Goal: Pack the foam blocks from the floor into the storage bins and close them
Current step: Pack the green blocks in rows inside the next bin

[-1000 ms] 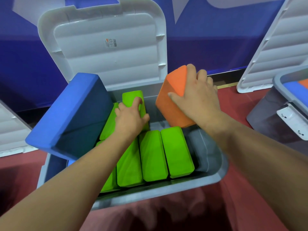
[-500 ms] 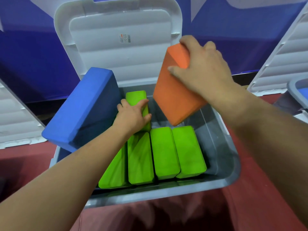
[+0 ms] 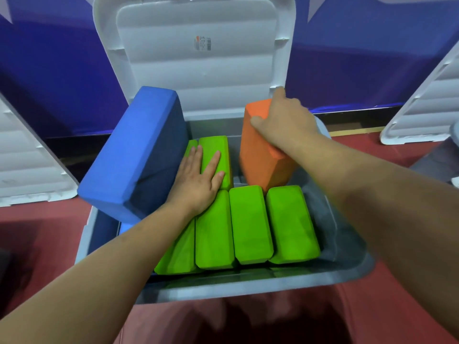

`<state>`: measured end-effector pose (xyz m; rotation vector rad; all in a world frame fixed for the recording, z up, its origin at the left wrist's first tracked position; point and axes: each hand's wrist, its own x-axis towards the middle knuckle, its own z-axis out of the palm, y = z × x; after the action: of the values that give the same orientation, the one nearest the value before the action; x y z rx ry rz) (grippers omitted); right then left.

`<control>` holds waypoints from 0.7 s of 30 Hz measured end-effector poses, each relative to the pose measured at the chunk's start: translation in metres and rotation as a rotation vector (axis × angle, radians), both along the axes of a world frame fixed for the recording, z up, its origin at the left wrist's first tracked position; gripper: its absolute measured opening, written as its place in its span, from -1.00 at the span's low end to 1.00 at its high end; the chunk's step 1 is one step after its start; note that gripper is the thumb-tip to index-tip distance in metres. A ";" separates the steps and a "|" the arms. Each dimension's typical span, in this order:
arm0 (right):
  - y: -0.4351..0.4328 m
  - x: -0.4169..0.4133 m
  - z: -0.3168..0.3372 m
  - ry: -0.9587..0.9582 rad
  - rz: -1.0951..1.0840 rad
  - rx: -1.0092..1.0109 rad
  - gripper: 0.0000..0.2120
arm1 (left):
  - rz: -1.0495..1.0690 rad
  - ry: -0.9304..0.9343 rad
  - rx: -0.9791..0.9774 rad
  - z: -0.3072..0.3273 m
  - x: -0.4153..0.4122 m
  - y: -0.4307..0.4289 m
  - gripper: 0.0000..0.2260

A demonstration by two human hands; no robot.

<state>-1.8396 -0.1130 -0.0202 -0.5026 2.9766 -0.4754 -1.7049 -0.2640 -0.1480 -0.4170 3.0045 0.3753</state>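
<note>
The right hand (image 3: 283, 120) grasps the orange block (image 3: 263, 160) by its top, upright in the storage bin's (image 3: 248, 286) far right corner; the left hand (image 3: 198, 180) lies flat, released, on a green block (image 3: 216, 150); packing looks midway; next, seat the orange block and the jutting blue block (image 3: 134, 155).

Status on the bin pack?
Left hand flat on rear green block. Right hand grips orange block, partly in grey bin. Blue block juts over left rim, would block lid.

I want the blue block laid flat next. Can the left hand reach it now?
Probably yes: the left hand lies flat on a green block right beside the blue block, with nothing between them.
</note>
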 end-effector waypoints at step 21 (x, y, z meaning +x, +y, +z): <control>-0.006 0.016 -0.079 -0.422 0.095 -0.218 -0.36 | -0.042 0.071 -0.083 -0.006 0.002 0.009 -0.42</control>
<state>-1.8232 -0.1188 -0.0988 -0.4872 2.5014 -0.7914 -1.7033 -0.2548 -0.1542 -0.3533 3.1008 0.2682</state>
